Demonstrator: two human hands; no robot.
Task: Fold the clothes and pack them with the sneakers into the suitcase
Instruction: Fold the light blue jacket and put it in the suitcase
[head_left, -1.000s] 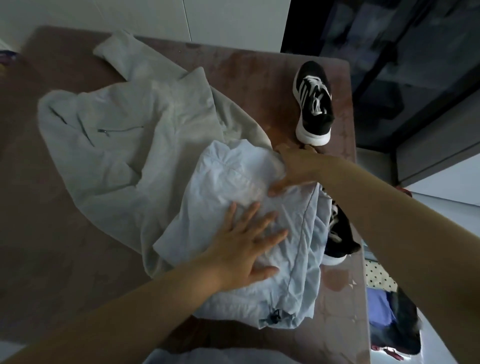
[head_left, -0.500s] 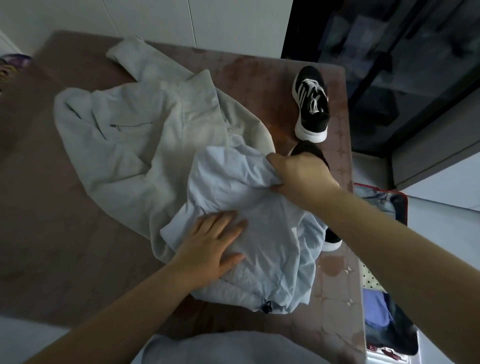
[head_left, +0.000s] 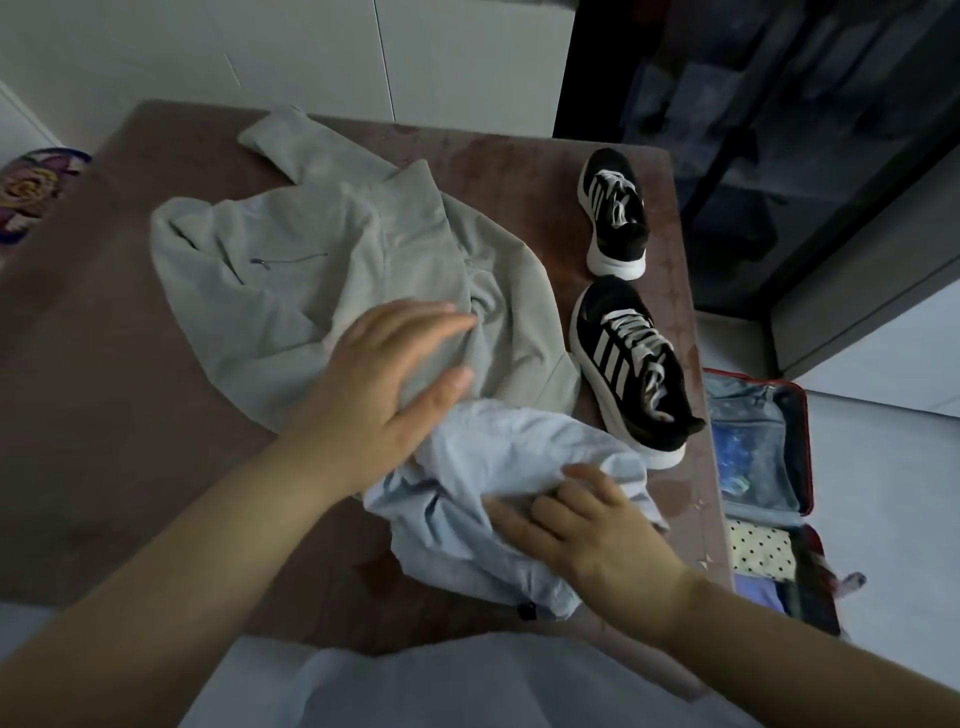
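The grey jacket (head_left: 291, 291) lies spread and unfolded on the worktop (head_left: 130, 415). The left hand (head_left: 384, 384) is released, fingers straight, at the far edge of the light blue garment (head_left: 498, 447); contact cannot be confirmed. The garment is bunched near the front edge, and the right hand (head_left: 592, 535) curls its fingers into it. Recommended: flatten the bunch first, align the edges, then press each fold. The sneakers (head_left: 634, 364) stand to the right. The suitcase (head_left: 805, 441) lies open beyond.

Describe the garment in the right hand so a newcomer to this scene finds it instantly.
On the brown table, two garments lie left of the sneakers. The one at the near edge, gripped by the right hand, is the light blue garment: crumpled, with a black cord stopper, unlike the larger grey jacket spread behind it.
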